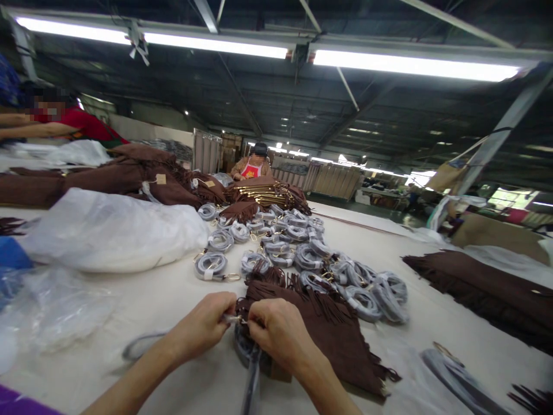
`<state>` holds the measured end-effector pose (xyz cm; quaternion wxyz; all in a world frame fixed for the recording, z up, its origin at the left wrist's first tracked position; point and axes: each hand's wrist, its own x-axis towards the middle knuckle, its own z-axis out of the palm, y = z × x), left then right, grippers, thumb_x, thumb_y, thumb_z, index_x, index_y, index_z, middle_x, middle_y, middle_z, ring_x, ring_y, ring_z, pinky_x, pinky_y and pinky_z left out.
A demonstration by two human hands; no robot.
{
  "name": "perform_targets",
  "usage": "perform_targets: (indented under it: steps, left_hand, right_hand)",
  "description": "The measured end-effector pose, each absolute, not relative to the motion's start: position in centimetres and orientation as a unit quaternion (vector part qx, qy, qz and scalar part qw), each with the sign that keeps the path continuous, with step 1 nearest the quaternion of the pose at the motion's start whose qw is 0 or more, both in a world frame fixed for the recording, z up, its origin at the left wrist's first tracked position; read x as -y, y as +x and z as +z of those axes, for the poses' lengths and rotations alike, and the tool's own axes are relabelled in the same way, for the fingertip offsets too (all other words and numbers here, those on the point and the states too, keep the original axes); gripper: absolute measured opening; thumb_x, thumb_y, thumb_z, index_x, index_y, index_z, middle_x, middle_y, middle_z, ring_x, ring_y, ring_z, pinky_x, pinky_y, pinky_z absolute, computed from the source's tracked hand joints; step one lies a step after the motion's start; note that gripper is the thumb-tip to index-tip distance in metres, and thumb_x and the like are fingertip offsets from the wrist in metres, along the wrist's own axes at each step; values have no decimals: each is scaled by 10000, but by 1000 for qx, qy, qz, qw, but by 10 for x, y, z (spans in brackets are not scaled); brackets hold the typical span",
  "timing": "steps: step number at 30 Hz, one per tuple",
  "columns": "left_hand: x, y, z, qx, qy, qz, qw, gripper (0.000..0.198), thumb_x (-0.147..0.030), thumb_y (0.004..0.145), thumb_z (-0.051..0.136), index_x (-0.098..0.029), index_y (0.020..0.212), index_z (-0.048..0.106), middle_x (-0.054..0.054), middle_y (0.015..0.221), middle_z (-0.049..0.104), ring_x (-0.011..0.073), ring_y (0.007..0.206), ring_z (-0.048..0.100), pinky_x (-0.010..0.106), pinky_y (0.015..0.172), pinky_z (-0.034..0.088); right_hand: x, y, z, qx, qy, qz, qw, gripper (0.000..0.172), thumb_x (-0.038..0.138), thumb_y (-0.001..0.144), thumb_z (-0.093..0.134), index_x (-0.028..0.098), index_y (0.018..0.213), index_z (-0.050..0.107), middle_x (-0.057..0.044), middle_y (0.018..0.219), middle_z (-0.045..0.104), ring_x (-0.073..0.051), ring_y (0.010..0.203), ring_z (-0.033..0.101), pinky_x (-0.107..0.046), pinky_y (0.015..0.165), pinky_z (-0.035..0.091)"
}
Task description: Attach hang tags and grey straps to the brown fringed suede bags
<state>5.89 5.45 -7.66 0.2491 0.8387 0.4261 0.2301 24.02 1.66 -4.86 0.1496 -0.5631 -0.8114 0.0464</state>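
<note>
Brown fringe lies right of a two-handed pinch

Fingertips come close together low over the white table (173, 294). The left hand (211, 318) pinches a small pale piece (233, 319) between thumb and forefinger, while the right hand (276, 331) presses thumb to finger on what looks like its other end (the piece is too small to make out well). One relation counts most: the brown fringed panel (332, 328) lies to the right of the grip and partly beneath the right hand, its long axis slanting from just beyond the fingertips down to the right, toward the person. The right hand is therefore the nearer one; the left hand sits off the panel's left side.

Directly below the grip, a wrapped grey strap (253, 374) runs toward the person. Beyond the grip, coiled straps (309, 256) with gold-coloured clips spread over the table, and behind them a stack of brown pieces (263, 193) stands near a co-worker (253, 172) in an apron. Left of the grip slumps a translucent plastic bag (121, 230); well off to the right lies another fringed piece (479, 288).
</note>
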Motion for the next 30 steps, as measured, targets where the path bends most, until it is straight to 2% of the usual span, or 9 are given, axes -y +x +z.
perform_targets:
  steps: [10,23,30]
  left_hand:
    - [-60,52,-80,-411,845,265,216,130,-71,678,407,-198,689,433,-9,700,512,160,684,440,264,632,296]
    - [-58,53,-75,-408,842,281,215,147,-61,679,417,-208,686,408,-2,732,506,169,725,449,275,671,324]
    - [-58,53,-79,-411,841,285,206,154,-48,689,414,-201,699,427,8,761,506,170,739,460,276,661,314]
  right_hand:
    - [-31,237,-27,837,-542,28,69,191,222,826,557,242,824,747,-32,826,751,-178,763,666,-271,569,269]
    - [-34,233,-39,847,-520,6,110,169,269,890,593,245,827,749,-20,841,685,-155,757,631,-261,573,320]
    - [-29,229,-51,837,-529,30,138,122,257,908,614,253,917,736,-11,876,674,-152,803,628,-238,614,351]
